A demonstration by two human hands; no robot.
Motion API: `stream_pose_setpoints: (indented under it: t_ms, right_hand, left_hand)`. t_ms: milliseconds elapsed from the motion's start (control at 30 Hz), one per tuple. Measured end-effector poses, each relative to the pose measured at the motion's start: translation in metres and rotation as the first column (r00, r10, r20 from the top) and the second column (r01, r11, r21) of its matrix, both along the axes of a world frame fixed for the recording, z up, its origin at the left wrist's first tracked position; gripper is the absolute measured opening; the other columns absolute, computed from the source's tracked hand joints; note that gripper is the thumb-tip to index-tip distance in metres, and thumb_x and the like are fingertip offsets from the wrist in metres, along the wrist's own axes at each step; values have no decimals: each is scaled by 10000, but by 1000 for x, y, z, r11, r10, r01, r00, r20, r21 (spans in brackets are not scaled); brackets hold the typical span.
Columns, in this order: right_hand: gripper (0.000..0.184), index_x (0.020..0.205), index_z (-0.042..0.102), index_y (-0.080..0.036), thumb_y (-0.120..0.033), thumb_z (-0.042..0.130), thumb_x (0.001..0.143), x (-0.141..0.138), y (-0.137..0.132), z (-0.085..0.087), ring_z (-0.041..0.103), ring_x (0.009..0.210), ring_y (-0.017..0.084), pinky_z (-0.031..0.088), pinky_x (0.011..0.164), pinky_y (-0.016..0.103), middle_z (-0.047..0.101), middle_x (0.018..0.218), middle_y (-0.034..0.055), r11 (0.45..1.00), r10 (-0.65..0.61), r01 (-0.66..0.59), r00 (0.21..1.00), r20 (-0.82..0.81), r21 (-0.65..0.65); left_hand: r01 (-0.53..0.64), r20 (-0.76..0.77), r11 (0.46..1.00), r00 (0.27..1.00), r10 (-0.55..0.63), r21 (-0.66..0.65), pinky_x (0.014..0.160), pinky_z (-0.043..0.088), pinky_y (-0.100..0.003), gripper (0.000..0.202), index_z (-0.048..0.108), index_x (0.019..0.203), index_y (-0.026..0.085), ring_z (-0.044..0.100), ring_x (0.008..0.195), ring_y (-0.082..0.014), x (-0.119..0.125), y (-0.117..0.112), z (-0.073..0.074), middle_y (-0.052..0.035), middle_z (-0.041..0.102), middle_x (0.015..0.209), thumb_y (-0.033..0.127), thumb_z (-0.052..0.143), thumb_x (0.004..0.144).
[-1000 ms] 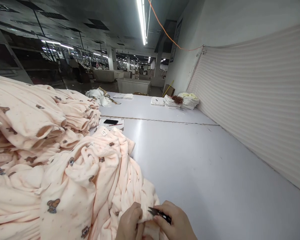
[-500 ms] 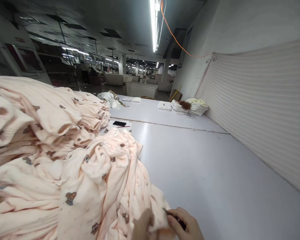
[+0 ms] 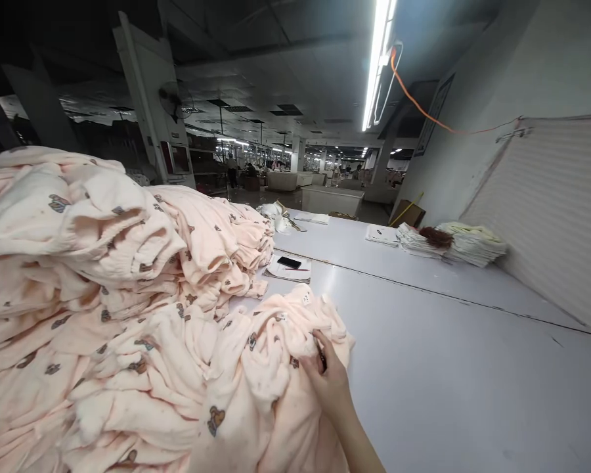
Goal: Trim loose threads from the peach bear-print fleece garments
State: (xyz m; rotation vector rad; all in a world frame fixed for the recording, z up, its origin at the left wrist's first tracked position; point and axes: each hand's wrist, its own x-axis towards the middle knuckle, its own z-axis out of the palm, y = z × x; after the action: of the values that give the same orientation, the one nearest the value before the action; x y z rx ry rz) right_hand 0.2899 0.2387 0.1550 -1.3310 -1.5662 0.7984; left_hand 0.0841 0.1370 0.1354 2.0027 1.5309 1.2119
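Observation:
My right hand (image 3: 328,374) reaches forward onto a crumpled pink fleece garment (image 3: 280,341) printed with small brown bears. Its fingers are closed around small black thread snips (image 3: 320,355) and press into the cloth. The garment lies at the near edge of a big heap of the same pink garments (image 3: 103,276) that fills the left half of the view. My left hand is out of view.
A long white table (image 3: 448,368) runs ahead and right, beside a striped wall. A black phone on papers (image 3: 289,264) lies behind the heap. Folded stacks of white cloth (image 3: 448,242) sit far right. People work in the distant hall.
My right hand has moved from the near edge forward and up onto the crumpled garment, still with the snips. My left hand has dropped out of sight. The view has swung left.

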Motion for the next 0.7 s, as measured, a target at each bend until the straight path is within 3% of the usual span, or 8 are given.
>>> stream_pose_setpoints:
  t_ms: [67, 133, 200, 267, 367, 533, 600, 700]
  right_hand:
    - [381, 1123, 628, -265, -409, 590, 772, 0, 8, -10, 601, 1028, 226, 443, 876, 321, 672, 1122, 15, 1000, -4, 4, 999, 43, -7]
    - [348, 1079, 645, -254, -432, 518, 808, 13, 13, -23, 615, 1008, 242, 452, 852, 338, 691, 1091, 32, 994, -93, 95, 995, 43, -55]
    - [385, 1033, 646, -216, -473, 466, 809, 33, 16, -39, 636, 917, 273, 473, 767, 358, 716, 978, 79, 968, -217, 222, 975, 49, -117]
    - [356, 899, 656, -204, -491, 490, 770, 53, 20, -54, 640, 818, 299, 470, 710, 377, 720, 833, 92, 938, -292, 300, 954, 69, -172]
    - [321, 833, 638, -206, -481, 498, 741, 69, 27, -68, 639, 764, 296, 475, 663, 365, 709, 763, 81, 919, -321, 328, 945, 67, -219]
    - [309, 907, 610, -211, -454, 492, 756, 63, 37, -63, 631, 801, 268, 488, 671, 328, 699, 822, 59, 932, -300, 297, 954, 20, -208]
    - [315, 954, 596, -221, -459, 493, 774, 60, 31, -54, 624, 893, 257, 492, 718, 305, 691, 933, 57, 947, -276, 269, 961, -17, -174]
    - [281, 946, 588, -220, -448, 520, 797, 55, 6, -43, 614, 935, 238, 491, 761, 277, 674, 972, 51, 985, -164, 158, 982, -93, -68]
  left_hand:
    - [-236, -7, 971, 972, 236, 38, 855, 499, -455, 304, 567, 1128, 251, 552, 1061, -270, -21, -1, 11, -103, 581, 1173, 408, 531, 870]
    - [-460, -68, 887, 884, 462, 46, 877, 461, -530, 369, 549, 1109, 214, 521, 1083, -335, -37, 1, 21, -130, 571, 1131, 436, 569, 815]
    - [-553, -152, 832, 820, 552, 45, 889, 445, -560, 422, 520, 1091, 181, 518, 1072, -349, -41, 2, 23, -132, 558, 1101, 450, 595, 774]
    - [-549, -155, 835, 821, 549, 48, 879, 476, -520, 475, 471, 1114, 171, 526, 1069, -322, -35, 1, 16, -130, 527, 1123, 452, 606, 756]
    - [-541, 12, 841, 841, 541, 11, 797, 535, -421, 480, 402, 1121, 172, 572, 1005, -271, -14, -5, -7, -124, 500, 1101, 420, 603, 764]
    - [-491, 122, 870, 862, 491, -35, 713, 530, -345, 166, 434, 1001, 213, 606, 792, -200, 5, -18, -31, -38, 540, 887, 295, 459, 858]
    - [-481, 42, 876, 877, 479, 45, 756, 524, -377, 187, 448, 1030, 215, 598, 881, -227, 2, -20, -25, -67, 545, 947, 262, 468, 850]
    - [-450, -80, 855, 872, 483, 257, 929, 448, -490, 377, 427, 1175, 208, 476, 1171, -311, -3, -11, 7, -157, 477, 1218, 226, 524, 812]
